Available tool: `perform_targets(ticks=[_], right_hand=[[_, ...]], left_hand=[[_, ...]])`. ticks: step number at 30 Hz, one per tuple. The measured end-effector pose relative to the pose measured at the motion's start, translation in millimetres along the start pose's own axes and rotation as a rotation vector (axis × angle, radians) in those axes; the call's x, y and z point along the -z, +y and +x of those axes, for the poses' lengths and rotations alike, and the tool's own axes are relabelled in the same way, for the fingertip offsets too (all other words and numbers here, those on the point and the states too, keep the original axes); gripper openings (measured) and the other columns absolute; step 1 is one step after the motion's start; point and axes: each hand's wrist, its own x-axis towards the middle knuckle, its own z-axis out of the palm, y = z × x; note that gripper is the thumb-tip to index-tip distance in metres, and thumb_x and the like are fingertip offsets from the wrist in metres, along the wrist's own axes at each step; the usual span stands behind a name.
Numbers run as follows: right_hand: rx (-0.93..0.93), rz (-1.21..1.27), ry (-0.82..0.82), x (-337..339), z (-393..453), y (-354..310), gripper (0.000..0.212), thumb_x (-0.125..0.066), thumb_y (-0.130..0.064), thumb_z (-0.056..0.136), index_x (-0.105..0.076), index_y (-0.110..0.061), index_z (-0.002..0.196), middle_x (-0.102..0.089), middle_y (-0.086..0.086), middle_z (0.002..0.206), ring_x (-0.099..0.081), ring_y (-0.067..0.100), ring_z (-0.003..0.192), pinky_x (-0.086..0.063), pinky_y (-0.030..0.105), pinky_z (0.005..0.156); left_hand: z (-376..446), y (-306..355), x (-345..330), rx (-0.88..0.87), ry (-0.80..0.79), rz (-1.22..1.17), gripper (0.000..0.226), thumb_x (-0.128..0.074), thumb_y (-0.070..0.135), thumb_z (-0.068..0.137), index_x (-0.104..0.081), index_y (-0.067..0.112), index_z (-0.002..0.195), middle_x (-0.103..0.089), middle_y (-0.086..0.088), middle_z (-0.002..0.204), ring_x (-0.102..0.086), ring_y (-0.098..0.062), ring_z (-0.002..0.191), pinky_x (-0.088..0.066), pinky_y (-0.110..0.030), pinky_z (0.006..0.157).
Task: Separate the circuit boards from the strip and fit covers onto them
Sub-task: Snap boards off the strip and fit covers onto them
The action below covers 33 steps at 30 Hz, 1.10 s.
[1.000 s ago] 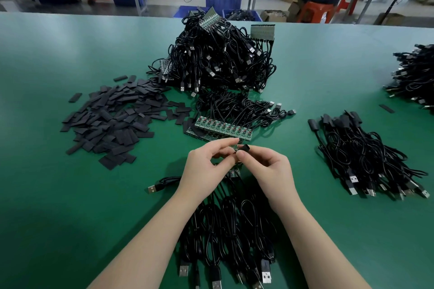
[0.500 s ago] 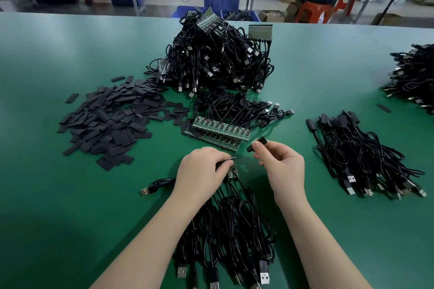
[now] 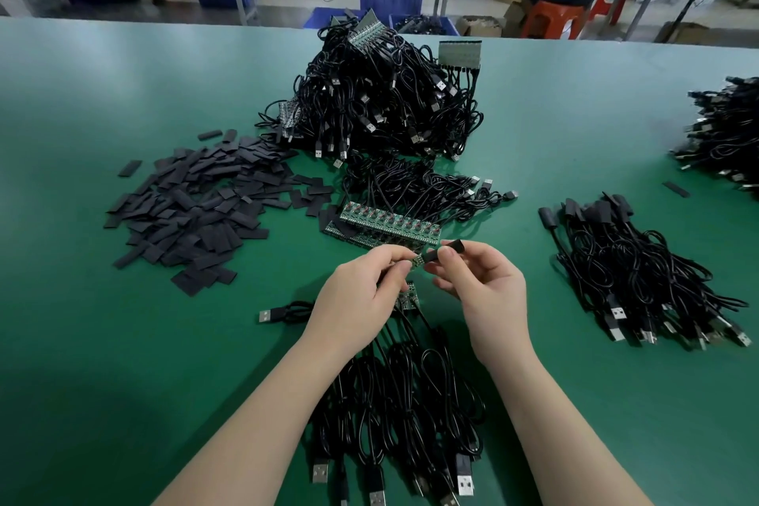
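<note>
1. the left hand (image 3: 361, 300) pinches a small green board (image 3: 418, 261) between thumb and fingertips, its end pointing right.
2. the right hand (image 3: 480, 288) pinches a black cover (image 3: 449, 250) between thumb and forefinger; the cover's near end sits just at the board's tip. how far the board has entered cannot be told.
3. just beyond the pinch lies a strip (image 3: 390, 224) of joined boards on the green table (image 3: 123, 341), with a second strip under it.
4. directly below the left hand's fingers, another small board (image 3: 408, 298) rests on the table, its cable running toward the person.
5. nearer than the wrists, looped black cables (image 3: 402, 415) lie between the forearms, plugs pointing toward the person.
6. left of the grip is a heap of flat black covers (image 3: 197, 209).
7. beyond the strip rises a big cable pile (image 3: 378, 103).
8. right of the grip lies a bundle of covered cables (image 3: 640, 275).
</note>
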Motion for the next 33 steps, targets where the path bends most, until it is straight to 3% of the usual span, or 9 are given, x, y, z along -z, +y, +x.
perform_targets(ticks=[6,9,16,25,29,33], right_hand=[[0.060,-0.029,-0.035,-0.9,-0.3,-0.3,0.008,-0.071,-0.009,0.085,-0.071,-0.017,0.084,-0.076,0.003,0.079,-0.074,0.018,0.079,-0.057,0.021,0.065],[0.096,-0.046,-0.035,-1.4,-1.4,-0.3,0.008,-0.074,-0.019,0.079,-0.071,-0.014,0.085,-0.076,0.002,0.080,-0.072,0.016,0.077,-0.057,0.022,0.067],[0.156,-0.092,-0.065,1.8,-1.5,0.7,0.015,-0.073,-0.003,0.083,-0.072,-0.017,0.084,-0.076,0.004,0.081,-0.072,0.015,0.074,-0.056,0.021,0.068],[0.208,-0.127,-0.080,1.5,-3.9,-1.8,0.021,-0.073,0.004,0.081,-0.071,-0.016,0.084,-0.076,-0.003,0.082,-0.071,0.009,0.074,-0.055,0.018,0.070],[0.196,-0.131,-0.084,2.2,-2.9,-3.5,0.021,-0.074,0.004,0.080,-0.072,-0.016,0.084,-0.076,0.000,0.083,-0.072,0.013,0.077,-0.056,0.020,0.071],[0.246,-0.155,-0.101,1.3,-5.7,-5.2,0.024,-0.074,0.006,0.080,-0.072,-0.017,0.084,-0.077,-0.003,0.088,-0.073,0.011,0.082,-0.056,0.019,0.075]], left_hand=[[1.3,-0.7,1.5,0.004,0.008,-0.102,0.019,-0.050,0.030,0.101,-0.059,0.046,0.103,-0.067,0.022,0.081,-0.061,-0.002,0.064,-0.049,-0.020,0.061],[1.3,-0.6,2.2,0.006,-0.010,-0.129,0.020,-0.050,0.030,0.100,-0.057,0.050,0.100,-0.068,0.021,0.080,-0.065,-0.008,0.071,-0.051,-0.029,0.069],[1.7,-0.2,0.4,0.021,-0.009,-0.200,0.021,-0.050,0.030,0.099,-0.060,0.048,0.099,-0.070,0.019,0.079,-0.066,-0.014,0.072,-0.052,-0.033,0.070],[1.3,-0.2,2.8,0.034,-0.053,-0.283,0.022,-0.051,0.026,0.100,-0.063,0.045,0.102,-0.070,0.017,0.076,-0.064,-0.002,0.070,-0.046,-0.011,0.064],[2.5,-1.1,3.0,0.032,-0.049,-0.291,0.021,-0.051,0.025,0.100,-0.065,0.041,0.103,-0.070,0.016,0.076,-0.066,-0.006,0.073,-0.051,-0.019,0.068],[2.2,0.1,3.7,0.037,-0.063,-0.315,0.021,-0.052,0.022,0.100,-0.065,0.038,0.103,-0.071,0.014,0.075,-0.067,0.000,0.075,-0.046,-0.009,0.070]])
